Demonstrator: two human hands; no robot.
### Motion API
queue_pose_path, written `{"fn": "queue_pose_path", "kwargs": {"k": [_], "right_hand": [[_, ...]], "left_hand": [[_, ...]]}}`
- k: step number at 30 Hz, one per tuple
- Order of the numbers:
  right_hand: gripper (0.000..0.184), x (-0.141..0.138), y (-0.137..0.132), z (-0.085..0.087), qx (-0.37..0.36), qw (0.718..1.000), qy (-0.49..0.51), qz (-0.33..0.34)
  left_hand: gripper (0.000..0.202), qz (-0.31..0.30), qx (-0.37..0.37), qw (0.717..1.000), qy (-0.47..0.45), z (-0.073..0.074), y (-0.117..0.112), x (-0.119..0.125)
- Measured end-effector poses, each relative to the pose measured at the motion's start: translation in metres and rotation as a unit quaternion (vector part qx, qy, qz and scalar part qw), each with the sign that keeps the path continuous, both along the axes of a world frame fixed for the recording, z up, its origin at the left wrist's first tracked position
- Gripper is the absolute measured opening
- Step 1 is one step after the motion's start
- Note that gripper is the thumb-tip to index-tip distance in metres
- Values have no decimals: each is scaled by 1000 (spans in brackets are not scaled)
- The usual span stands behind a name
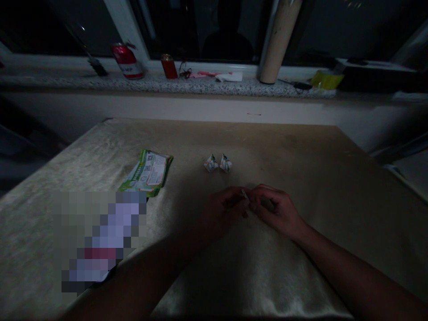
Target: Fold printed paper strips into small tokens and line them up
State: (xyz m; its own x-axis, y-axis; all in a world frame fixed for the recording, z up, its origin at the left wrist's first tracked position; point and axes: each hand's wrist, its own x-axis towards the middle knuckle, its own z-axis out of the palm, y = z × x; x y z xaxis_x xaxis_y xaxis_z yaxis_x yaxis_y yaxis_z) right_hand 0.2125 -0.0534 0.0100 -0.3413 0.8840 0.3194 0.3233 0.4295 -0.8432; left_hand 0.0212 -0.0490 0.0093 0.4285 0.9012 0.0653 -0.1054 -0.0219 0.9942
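Note:
My left hand [227, 206] and my right hand [274, 206] meet over the table, their fingertips pinching a small, pale folded piece of paper [245, 194] from both sides. Only its narrow upper edge shows; the fingers and the dim light hide the rest. Just beyond my hands, two small folded paper shapes [211, 164] with pointed tips and printed patterns stand side by side. To the left lies a green and white printed packet [150, 171], apart from both hands.
A pixelated long object [110, 232] lies beside my left forearm. The table [301, 151] has a shiny beige cover. Behind it, a speckled windowsill [200, 88] carries a red-and-white can [127, 62], a smaller red can [169, 67], a cardboard tube [279, 42] and a yellow item [327, 80].

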Motion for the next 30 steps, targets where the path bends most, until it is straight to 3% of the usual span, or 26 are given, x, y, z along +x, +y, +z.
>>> {"fn": "queue_pose_path", "kwargs": {"k": [11,17,20,30], "right_hand": [[11,0,-1,-1,7,1000,-11,0],[22,3,1,-2,6,1000,-10,-16],[16,4,1,-1,5,1000,-13,-3],[7,4,1,2,89,994,-67,14]], "left_hand": [[27,9,11,999,34,-6,1,-1],[31,-8,5,999,30,-6,-3,-1],[27,-12,6,999,31,-6,-2,-2],[24,-16,27,998,60,-5,-1,-3]]}}
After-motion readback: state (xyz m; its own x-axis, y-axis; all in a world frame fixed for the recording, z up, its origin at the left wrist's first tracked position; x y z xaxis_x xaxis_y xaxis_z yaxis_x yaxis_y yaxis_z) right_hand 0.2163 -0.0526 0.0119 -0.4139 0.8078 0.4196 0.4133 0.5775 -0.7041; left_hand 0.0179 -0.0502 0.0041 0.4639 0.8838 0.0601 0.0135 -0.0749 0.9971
